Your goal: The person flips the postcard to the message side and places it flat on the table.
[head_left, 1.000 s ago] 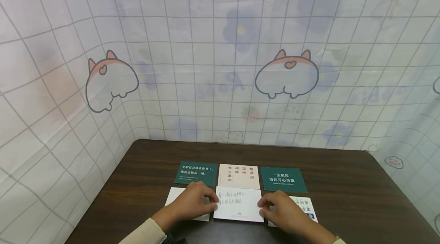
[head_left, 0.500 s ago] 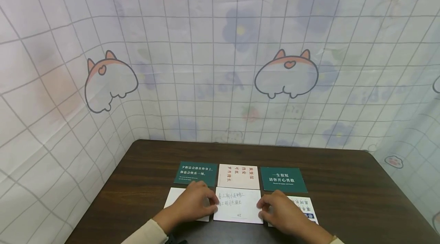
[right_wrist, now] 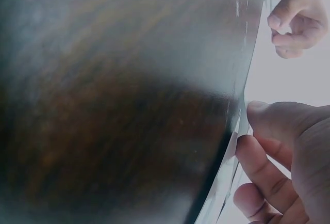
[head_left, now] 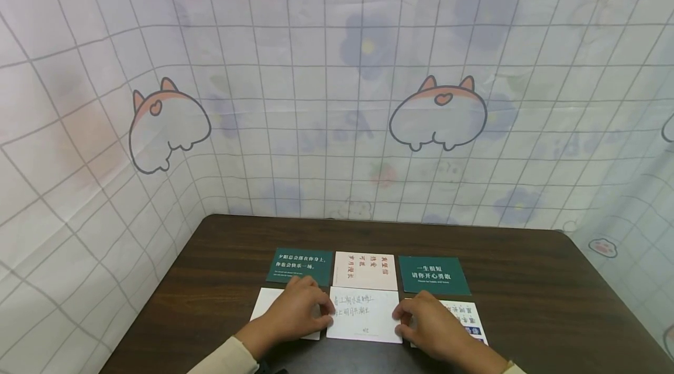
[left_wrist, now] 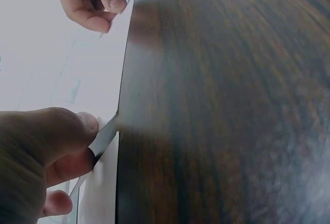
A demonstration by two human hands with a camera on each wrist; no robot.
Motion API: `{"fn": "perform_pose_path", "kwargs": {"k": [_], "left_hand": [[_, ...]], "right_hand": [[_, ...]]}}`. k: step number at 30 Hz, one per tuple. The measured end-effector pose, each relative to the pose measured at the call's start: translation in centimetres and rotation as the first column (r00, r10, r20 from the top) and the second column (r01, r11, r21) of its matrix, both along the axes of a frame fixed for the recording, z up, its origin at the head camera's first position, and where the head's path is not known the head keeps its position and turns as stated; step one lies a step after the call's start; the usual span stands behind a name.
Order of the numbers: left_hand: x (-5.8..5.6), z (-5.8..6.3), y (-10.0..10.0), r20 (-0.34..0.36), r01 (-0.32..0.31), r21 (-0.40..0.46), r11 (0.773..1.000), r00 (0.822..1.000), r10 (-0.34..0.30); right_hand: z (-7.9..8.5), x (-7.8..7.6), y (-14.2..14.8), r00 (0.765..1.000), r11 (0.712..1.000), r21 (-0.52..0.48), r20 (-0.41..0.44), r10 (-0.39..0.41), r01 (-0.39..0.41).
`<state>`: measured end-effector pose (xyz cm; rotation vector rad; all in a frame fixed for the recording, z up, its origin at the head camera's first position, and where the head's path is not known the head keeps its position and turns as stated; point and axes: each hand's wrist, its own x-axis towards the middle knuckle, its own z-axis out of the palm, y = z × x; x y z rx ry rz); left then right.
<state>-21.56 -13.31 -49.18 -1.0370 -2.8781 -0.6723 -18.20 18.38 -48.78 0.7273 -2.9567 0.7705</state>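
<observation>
A white postcard with handwritten Chinese lines lies flat in the middle of the near row of cards. Its left edge is held by the curled fingers and thumb of my left hand. On the opposite edge, my right hand holds it the same way. Close up in the left wrist view, the left thumb touches the card beside a narrow gap. The right thumb is at the card's near edge in the right wrist view. Each hand partly covers a neighbouring card: a white one left, a printed one right.
Beyond lies a far row: a green card, a pale pink card with red characters, and another green card. The dark wood-grain table ends at a grid-patterned curtain.
The white postcard has shifted very slightly toward the near edge, with both hands staying at its sides. The other cards look unmoved.
</observation>
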Motion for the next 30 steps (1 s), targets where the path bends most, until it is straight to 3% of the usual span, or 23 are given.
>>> {"fn": "perform_pose_path", "kwargs": {"k": [10,30], "left_hand": [[0.0,-0.1,0.2,-0.021,-0.013,-0.022,1.000,1.000,0.013],[0.0,0.4,1.1,-0.031,0.023,-0.027,0.999,0.999,-0.024]], "right_hand": [[-0.1,0.0,0.0,0.999,0.998,0.036,-0.026,0.046,-0.045],[0.5,0.1,0.7,0.999,1.000,0.023,-0.034,0.012,-0.011]]}}
